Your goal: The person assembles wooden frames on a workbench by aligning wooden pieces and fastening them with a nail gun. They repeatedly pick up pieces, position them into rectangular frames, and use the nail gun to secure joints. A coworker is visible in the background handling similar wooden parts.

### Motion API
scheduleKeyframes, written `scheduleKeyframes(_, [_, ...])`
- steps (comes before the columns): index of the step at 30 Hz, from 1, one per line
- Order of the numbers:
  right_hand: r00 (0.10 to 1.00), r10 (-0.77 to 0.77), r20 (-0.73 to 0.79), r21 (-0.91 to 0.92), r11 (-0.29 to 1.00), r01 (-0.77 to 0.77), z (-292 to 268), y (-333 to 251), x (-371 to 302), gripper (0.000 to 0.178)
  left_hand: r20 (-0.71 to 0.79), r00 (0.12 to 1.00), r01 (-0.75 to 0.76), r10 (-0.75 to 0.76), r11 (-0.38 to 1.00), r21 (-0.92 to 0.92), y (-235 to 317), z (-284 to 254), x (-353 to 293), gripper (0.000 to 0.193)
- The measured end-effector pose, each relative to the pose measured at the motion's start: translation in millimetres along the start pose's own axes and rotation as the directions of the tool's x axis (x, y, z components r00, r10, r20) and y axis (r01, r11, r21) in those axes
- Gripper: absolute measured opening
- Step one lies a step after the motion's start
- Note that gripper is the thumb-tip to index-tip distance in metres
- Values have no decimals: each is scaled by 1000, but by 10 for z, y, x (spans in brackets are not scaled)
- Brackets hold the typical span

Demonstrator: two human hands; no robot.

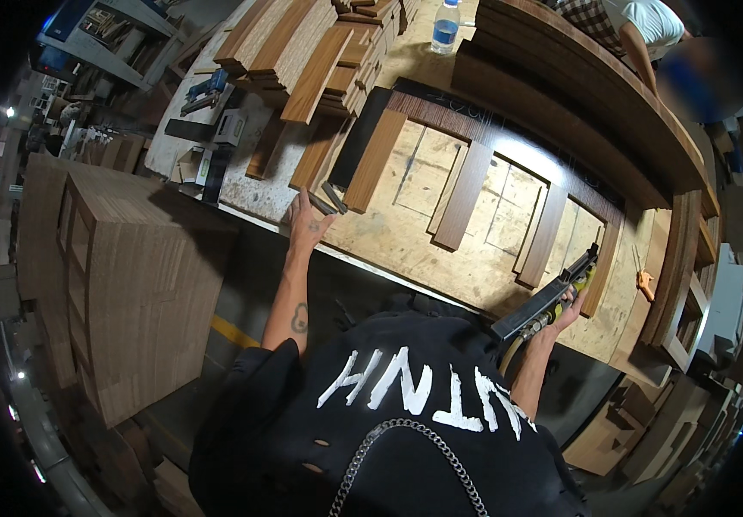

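The bench (pixel 389 241) gets the best of the light here, pale and bright, apparently lit from above. A white glare burns across the dark board (pixel 518 142), washing out its middle. Drop your eyes and it turns murky: the floor (pixel 242 284) sits in deep shade, and the black shirt (pixel 268 431) swallows its folds, though the chain (pixel 415 424) glints. Off to the left, small lamps (pixel 9 112) prick the gloom. The strips (pixel 465 207) look sharp; a co-worker's head (pixel 703 79) is a smeared blur. Toward the rim, the long boards (pixel 578 86) bow, and the corners sink to black.
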State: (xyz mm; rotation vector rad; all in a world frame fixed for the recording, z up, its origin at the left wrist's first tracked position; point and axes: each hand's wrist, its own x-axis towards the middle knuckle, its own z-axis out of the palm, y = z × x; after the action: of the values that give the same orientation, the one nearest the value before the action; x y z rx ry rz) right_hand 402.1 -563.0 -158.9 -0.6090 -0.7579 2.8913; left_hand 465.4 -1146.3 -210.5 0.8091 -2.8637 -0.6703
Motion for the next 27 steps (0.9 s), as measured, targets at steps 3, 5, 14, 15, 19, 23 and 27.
scheduleKeyframes(3, [998,6,61,-14,1000,-5,-57,14,4,43,8,992,126,-126,990,-58,121,-34,7,94])
scheduleKeyframes(5, [998,-55,-26,-60,997,53,28,48,-30,38,-38,984,171,-172,985,-30,96,50,22,82])
scheduleKeyframes(14, [989,115,90,128,984,-126,128,12,-94,36,18,974,226,-226,965,-130,-309,146,179,64])
scheduleKeyframes(15, [995,85,51,82,993,-89,101,27,-63,38,-45,981,186,-189,981,-50,-275,125,193,63])
scheduleKeyframes(19, [995,84,51,29,996,-85,-22,48,-10,45,-66,982,183,-176,976,121,-114,95,241,50])
scheduleKeyframes(23, [992,104,73,42,993,-108,28,86,-55,47,-73,952,306,-297,933,191,-297,-43,363,34])
scheduleKeyframes(27, [981,189,42,182,964,-194,189,74,-161,45,-49,963,248,-264,945,-213,-737,-366,395,49])
